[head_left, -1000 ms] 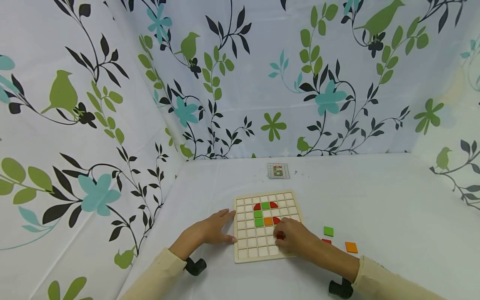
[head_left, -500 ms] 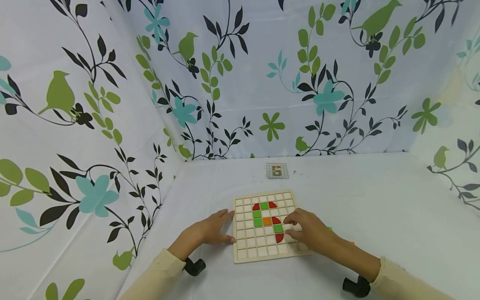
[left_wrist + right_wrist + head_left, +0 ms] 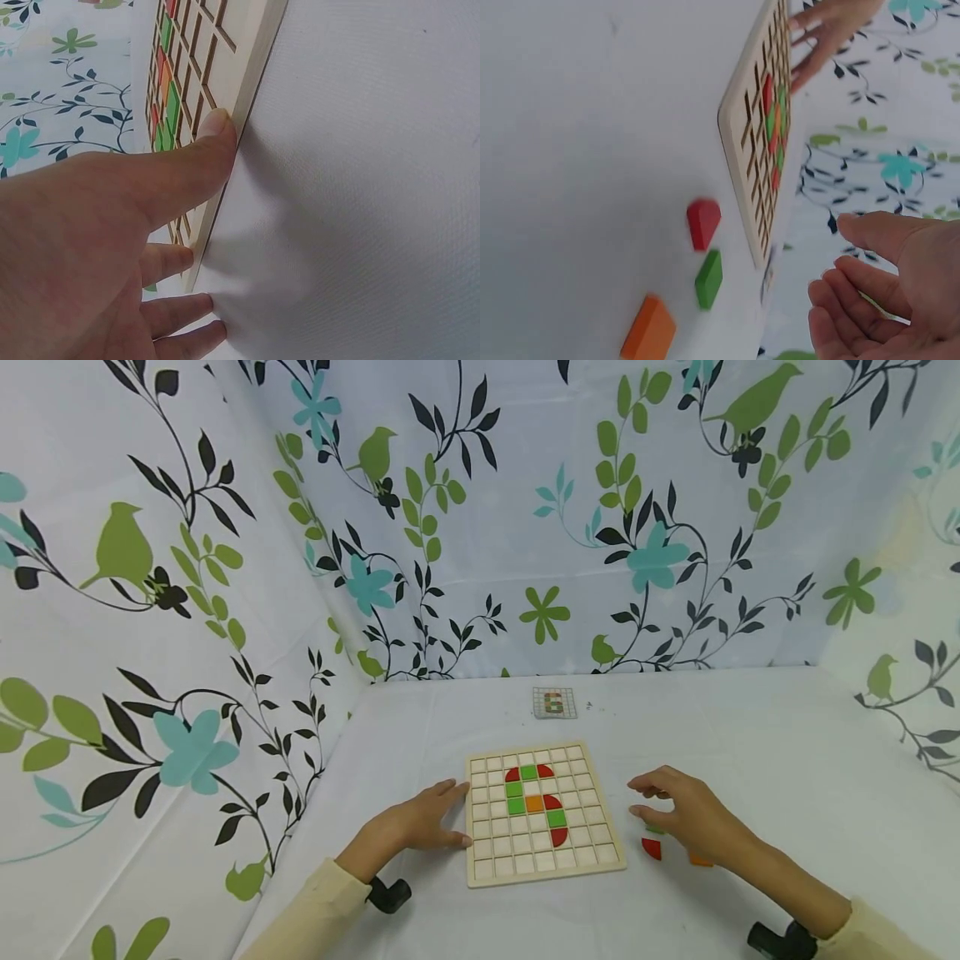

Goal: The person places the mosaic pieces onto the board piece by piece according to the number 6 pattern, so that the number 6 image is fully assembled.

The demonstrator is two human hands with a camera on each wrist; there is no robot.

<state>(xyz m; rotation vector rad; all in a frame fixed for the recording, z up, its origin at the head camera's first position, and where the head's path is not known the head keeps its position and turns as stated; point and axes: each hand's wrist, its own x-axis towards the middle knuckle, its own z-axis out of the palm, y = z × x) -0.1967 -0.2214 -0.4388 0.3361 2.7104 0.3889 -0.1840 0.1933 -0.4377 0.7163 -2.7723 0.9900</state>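
A square wooden grid board (image 3: 487,867) lies on the white table. Set into its cells are several green tiles (image 3: 556,818), several rounded red tiles (image 3: 559,837) and one orange tile (image 3: 534,803). My left hand (image 3: 416,820) rests at the board's left edge; its thumb (image 3: 214,139) touches the rim in the left wrist view. Right of the board, my right hand (image 3: 693,814) hovers with its fingers loosely bent, holding nothing. Below it lie a loose red tile (image 3: 703,223), a green tile (image 3: 709,279) and an orange tile (image 3: 649,330).
A small card (image 3: 554,702) printed with a grid and a coloured pattern lies behind the board. A patterned cloth (image 3: 450,552) hangs at the back and sides of the table.
My right hand has let go of a red tile in the board's lower part and moved right, off the board, to above the loose tiles. The left hand has stayed put.
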